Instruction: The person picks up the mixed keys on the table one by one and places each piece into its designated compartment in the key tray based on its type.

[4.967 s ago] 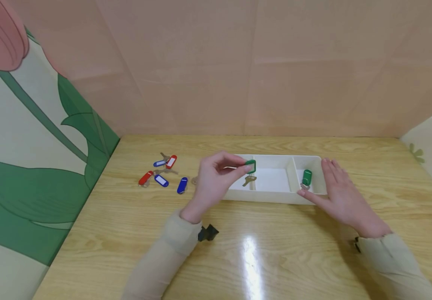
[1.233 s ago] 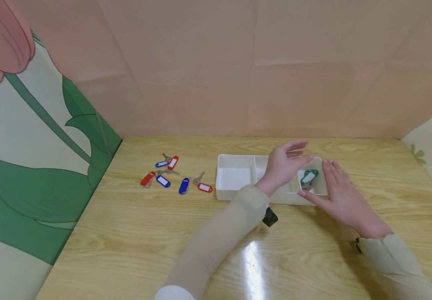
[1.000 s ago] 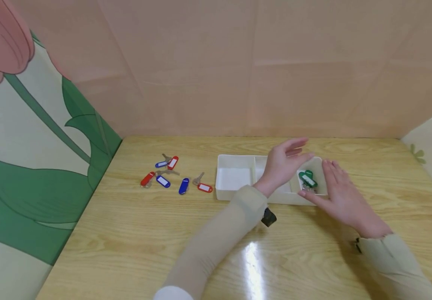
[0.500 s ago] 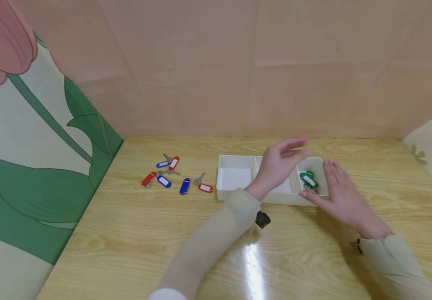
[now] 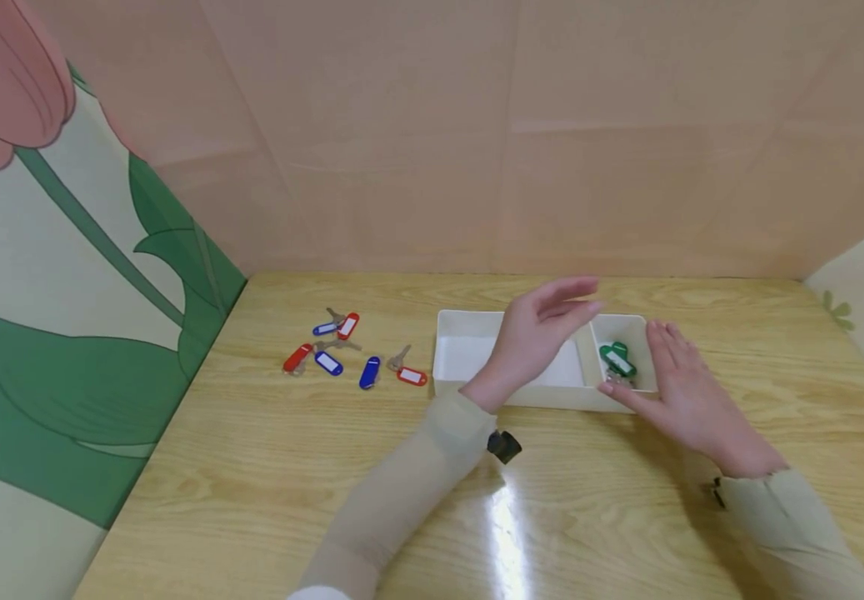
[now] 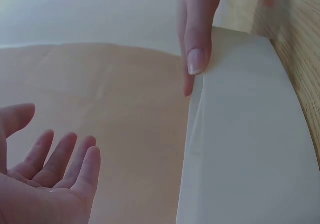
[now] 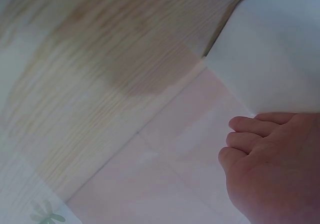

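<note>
My left hand (image 5: 532, 337) hangs over the middle of the white divided tray (image 5: 551, 398), its fingers loosely bent and nothing between them. In the left wrist view the same hand (image 6: 55, 184) shows its palm and parted fingers beside the tray wall (image 6: 250, 129). My right hand (image 5: 690, 400) rests along the tray's right end, thumb at the front rim and the straight fingers against the end wall. Green key tags (image 5: 617, 360) with metal keys lie in the right compartment. The right wrist view shows this hand (image 7: 275, 169) lying against the white wall.
Left of the tray several keys with tags lie on the wooden table (image 5: 252, 467): a red tag (image 5: 412, 377) nearest it, a blue tag (image 5: 369, 372), another blue tag (image 5: 328, 363), and red tags (image 5: 297, 358) farther left. A pink wall (image 5: 506, 167) stands behind.
My left hand carried a green key tag into the right compartment and let it go. Since then it has drawn back leftward, empty. My right hand has stayed on the tray's end.
</note>
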